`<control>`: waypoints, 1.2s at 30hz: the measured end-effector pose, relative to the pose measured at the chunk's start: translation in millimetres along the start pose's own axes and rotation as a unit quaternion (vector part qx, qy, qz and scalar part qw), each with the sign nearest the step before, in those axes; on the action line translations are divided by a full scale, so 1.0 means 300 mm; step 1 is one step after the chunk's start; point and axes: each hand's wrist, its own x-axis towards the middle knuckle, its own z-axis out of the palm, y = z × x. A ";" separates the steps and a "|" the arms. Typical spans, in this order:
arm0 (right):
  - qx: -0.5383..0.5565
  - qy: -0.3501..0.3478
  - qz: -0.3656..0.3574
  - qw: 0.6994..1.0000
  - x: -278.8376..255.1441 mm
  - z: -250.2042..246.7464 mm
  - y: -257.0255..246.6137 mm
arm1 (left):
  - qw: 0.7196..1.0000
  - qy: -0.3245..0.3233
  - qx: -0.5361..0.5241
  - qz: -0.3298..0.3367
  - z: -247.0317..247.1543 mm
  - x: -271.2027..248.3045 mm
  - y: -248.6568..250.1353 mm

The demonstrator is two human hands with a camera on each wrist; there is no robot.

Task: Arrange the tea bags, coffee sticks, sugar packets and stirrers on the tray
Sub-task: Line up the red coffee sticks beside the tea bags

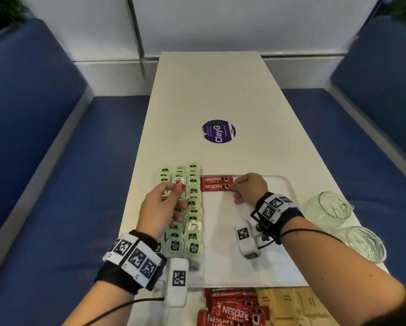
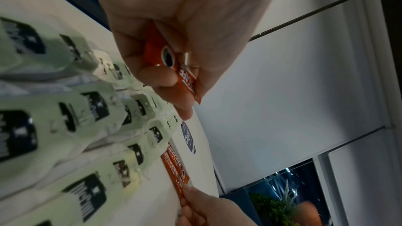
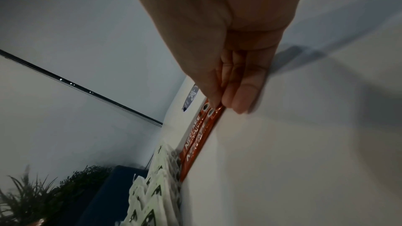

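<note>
A white tray (image 1: 223,220) lies on the table. Green tea bags (image 1: 191,208) fill its left side in overlapping rows, seen close in the left wrist view (image 2: 87,126). Two red coffee sticks (image 1: 216,183) lie side by side at the tray's far edge, right of the tea bags. My right hand (image 1: 233,187) pinches the right end of the nearer stick (image 3: 195,145) between thumb and fingers (image 3: 239,99). My left hand (image 1: 177,188) hovers over the tea bags and pinches another coffee stick (image 2: 182,71) by its end.
More coffee sticks (image 1: 234,309) and tan sugar packets (image 1: 291,304) lie in piles at the table's near edge. Two glass jars (image 1: 329,208) (image 1: 364,243) stand right of the tray. A purple round sticker (image 1: 218,131) is on the table (image 1: 209,90) beyond. Blue benches flank both sides.
</note>
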 end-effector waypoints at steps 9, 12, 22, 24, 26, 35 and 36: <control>0.054 0.017 -0.075 0.996 -0.126 -0.039 -0.034 | 0.983 -0.111 -0.093 -0.109 0.037 -0.044 0.049; 0.090 -0.087 -0.117 0.985 -0.258 -0.055 -0.082 | 0.984 -0.131 -0.066 -0.102 0.060 -0.073 0.071; 0.044 -0.124 -0.197 0.971 -0.443 -0.085 -0.081 | 0.977 -0.201 0.075 -0.005 0.082 -0.173 0.113; 0.033 -0.118 -0.214 0.969 -0.452 -0.100 -0.089 | 0.963 -0.213 0.163 0.030 0.068 -0.181 0.106; 0.008 -0.116 -0.231 0.966 -0.468 -0.112 -0.099 | 0.948 -0.219 0.225 0.057 0.061 -0.196 0.109; 0.029 -0.080 -0.233 0.969 -0.541 -0.129 -0.086 | 0.990 -0.137 -0.021 0.015 0.109 -0.257 0.106; 0.033 -0.087 -0.210 0.973 -0.546 -0.132 -0.074 | 0.990 -0.121 -0.069 0.006 0.115 -0.260 0.099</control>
